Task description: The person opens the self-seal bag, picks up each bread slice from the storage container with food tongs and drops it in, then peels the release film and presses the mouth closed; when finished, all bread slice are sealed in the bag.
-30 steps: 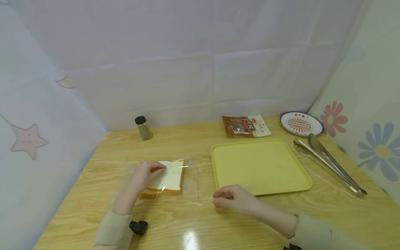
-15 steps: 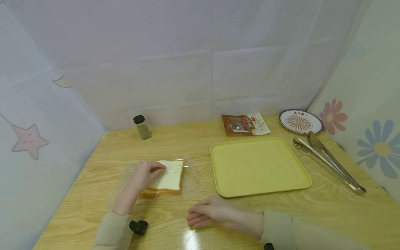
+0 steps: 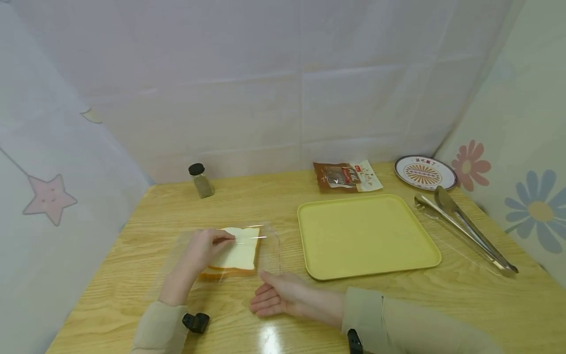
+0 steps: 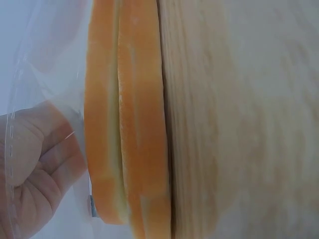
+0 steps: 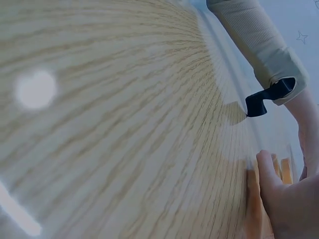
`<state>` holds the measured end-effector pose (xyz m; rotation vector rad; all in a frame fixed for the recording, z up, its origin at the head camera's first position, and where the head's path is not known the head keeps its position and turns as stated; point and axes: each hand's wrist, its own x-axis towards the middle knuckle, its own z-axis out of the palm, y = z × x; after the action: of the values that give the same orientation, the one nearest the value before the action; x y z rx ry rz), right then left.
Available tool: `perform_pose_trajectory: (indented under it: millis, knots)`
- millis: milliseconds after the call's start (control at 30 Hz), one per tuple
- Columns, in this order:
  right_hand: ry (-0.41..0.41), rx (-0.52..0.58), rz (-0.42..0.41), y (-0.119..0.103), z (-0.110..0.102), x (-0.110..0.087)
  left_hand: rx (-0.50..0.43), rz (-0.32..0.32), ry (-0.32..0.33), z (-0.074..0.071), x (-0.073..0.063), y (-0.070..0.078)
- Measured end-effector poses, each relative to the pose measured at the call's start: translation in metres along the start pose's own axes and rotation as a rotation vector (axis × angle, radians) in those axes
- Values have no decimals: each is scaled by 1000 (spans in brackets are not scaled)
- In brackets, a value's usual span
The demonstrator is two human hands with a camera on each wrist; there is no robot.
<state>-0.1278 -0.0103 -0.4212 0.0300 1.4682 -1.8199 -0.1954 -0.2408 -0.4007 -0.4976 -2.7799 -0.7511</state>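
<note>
Two slices of bread [image 3: 240, 250] lie stacked on the table inside a clear plastic bag [image 3: 269, 255]. Above them, my left hand [image 3: 205, 248] pinches the bag's film, thumb and fingertips together near the top slice. The left wrist view has the orange crusts [image 4: 142, 119] edge-on, with my left hand [image 4: 37, 169] curled and partly seen through film. Just in front of the bag's right end is my right hand [image 3: 283, 297], fingers extended, palm turned toward the bag, holding nothing. Its thumb tip is close to the bag's edge; contact I cannot tell.
A yellow tray [image 3: 367, 236] lies right of the bag. Metal tongs [image 3: 468, 231] rest beyond it, and a patterned plate [image 3: 425, 173] stands at the back right. Behind are a brown-and-white food packet [image 3: 347, 177] and a black-capped jar [image 3: 202, 182].
My right hand has moved left and toward me from beside the tray to the bag's right end, and its fingers have straightened. My left hand has stayed in place.
</note>
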Motion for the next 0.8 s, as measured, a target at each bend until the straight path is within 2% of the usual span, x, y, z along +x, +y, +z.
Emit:
perform_pose_trajectory:
  millis: [233, 500, 700, 800]
  knots:
    - [0, 22, 1, -1, 1, 8, 9, 10, -8, -2, -1, 3]
    - [77, 55, -47, -1, 2, 8, 6, 25, -29, -4, 1, 5]
    - [98, 78, -77, 1, -1, 12, 12, -15, -100, -12, 15, 9]
    - [107, 78, -87, 2, -2, 12, 41, 16, -122, -16, 30, 14]
